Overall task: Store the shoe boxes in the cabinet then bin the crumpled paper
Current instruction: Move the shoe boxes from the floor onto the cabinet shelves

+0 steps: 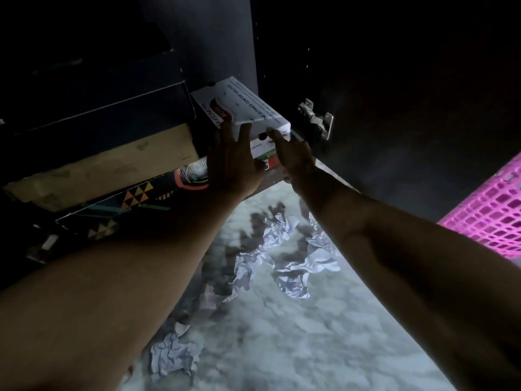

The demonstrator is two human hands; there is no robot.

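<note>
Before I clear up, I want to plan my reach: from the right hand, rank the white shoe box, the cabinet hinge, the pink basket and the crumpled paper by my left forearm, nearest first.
1. White shoe box: touched by the right hand.
2. Cabinet hinge: just right of it, on the door.
3. Pink basket: far right.
4. Crumpled paper: low left, on the floor.

Single head view, worn high, facing forward and steeply down along both forearms. Close range: the fingers [244, 131] sit at frame centre, cabinet [214, 46] interior just beyond them, marbled floor [324, 334] below and nearer.
</note>
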